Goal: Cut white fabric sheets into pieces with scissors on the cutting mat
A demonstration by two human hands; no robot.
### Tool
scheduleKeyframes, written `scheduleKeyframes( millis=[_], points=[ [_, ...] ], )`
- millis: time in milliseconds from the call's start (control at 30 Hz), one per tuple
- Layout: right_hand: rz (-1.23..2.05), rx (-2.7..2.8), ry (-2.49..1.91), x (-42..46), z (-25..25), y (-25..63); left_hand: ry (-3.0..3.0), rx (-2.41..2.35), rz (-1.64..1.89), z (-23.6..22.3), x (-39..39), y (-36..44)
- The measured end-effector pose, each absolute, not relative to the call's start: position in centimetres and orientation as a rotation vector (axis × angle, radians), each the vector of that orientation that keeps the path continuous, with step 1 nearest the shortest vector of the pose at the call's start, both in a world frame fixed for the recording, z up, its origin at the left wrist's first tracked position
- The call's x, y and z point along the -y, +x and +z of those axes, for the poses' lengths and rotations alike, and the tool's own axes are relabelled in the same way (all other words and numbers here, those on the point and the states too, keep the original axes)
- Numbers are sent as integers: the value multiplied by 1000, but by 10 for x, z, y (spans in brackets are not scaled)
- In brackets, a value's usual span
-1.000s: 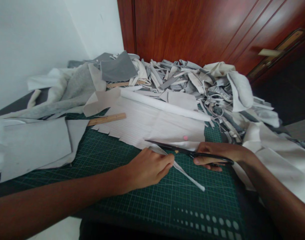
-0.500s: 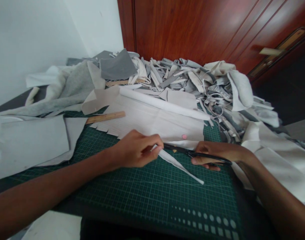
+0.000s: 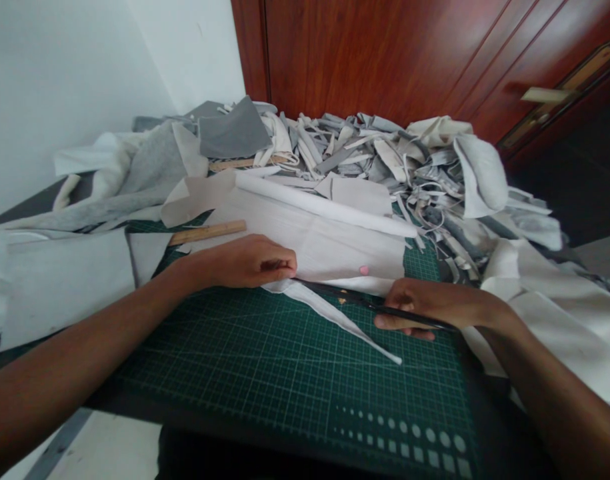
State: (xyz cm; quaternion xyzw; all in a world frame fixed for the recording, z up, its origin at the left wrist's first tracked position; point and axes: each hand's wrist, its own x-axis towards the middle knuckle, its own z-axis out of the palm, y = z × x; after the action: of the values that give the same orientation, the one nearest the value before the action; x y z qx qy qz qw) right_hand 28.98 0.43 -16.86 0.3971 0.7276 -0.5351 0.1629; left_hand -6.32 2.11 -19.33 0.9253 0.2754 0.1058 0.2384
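My right hand (image 3: 417,307) is wrapped round the handles of black scissors (image 3: 355,297), whose blades point left along the near edge of a white fabric sheet (image 3: 329,250). My left hand (image 3: 255,259) is closed in a pinch on that edge, just beyond the blade tips; its fingertips are partly hidden. From beside the blades, a narrow white strip (image 3: 342,322) trails towards me over the green cutting mat (image 3: 265,353). Its far end tapers to a point. A small pink piece (image 3: 364,271) lies on the sheet near my right hand.
A rolled white length (image 3: 325,209) lies across the sheet. Grey and white offcuts (image 3: 355,143) are heaped at the back, before a brown door (image 3: 365,60). Left are a wooden ruler (image 3: 209,232) and pale fabric panels (image 3: 69,280); more fabric (image 3: 549,320) lies right.
My left hand has moved left and away from me, letting go of the strip and taking the sheet's edge. The scissors blades look more closed. My right hand has barely shifted.
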Motion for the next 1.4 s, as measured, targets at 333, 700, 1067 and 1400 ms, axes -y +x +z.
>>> scheduleKeyframes(
  millis=[333, 700, 1067, 1400],
  points=[
    [-1828, -2018, 1058, -27, -184, 305, 2406, -754, 361, -200, -24, -60],
    [-1946, -1883, 1103, -25, -190, 308, 2356, -748, 363, -200, -26, -60],
    [-1919, -1918, 1074, -24, -189, 306, 2373, -783, 349, -200, -24, -60],
    [-1887, -1940, 1077, -24, -189, 307, 2386, -772, 333, -198, -24, -59]
  ],
)
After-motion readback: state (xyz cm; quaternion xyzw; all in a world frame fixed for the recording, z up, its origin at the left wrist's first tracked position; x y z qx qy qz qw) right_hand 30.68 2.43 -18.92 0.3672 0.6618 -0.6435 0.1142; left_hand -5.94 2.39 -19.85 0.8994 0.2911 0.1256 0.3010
